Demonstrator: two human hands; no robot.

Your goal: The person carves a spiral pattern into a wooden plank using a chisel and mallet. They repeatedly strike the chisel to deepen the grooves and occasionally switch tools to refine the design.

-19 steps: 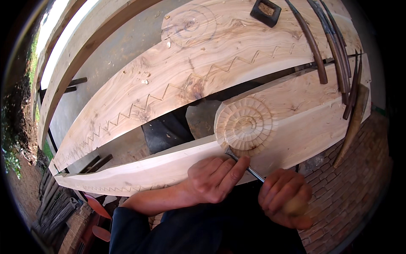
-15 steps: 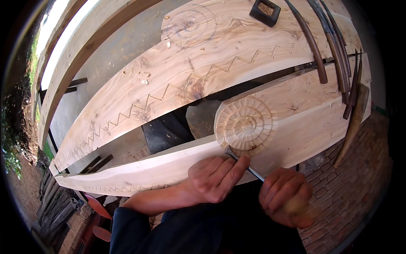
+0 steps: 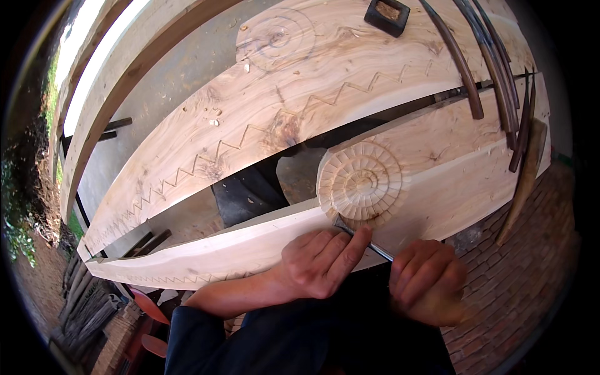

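A carving chisel (image 3: 382, 252) with a bright metal shaft runs between my two hands. My left hand (image 3: 319, 264) is closed around its blade close to the tip, resting against the edge of the near plank (image 3: 250, 240). My right hand (image 3: 430, 282) is wrapped round the other end, hiding the handle. The chisel's tip touches the wood at the lower left rim of a round carved spiral (image 3: 362, 182), cut into rings of small wedge-shaped blocks. Whether the edge is sunk into the wood, I cannot tell.
Beyond a dark gap lies a wider plank (image 3: 206, 137) with a zigzag line and drawn circles. A black square box (image 3: 387, 17) holding something brown sits on it. Several long-handled tools (image 3: 494, 81) lie at the right, beside a wooden mallet-like stick (image 3: 524, 184). Curved beams (image 3: 125, 81) stand at left.
My right hand has turned and shifted slightly right; the pale handle end seen below it before is now hidden. My left hand and the chisel tip stay at the spiral's rim.
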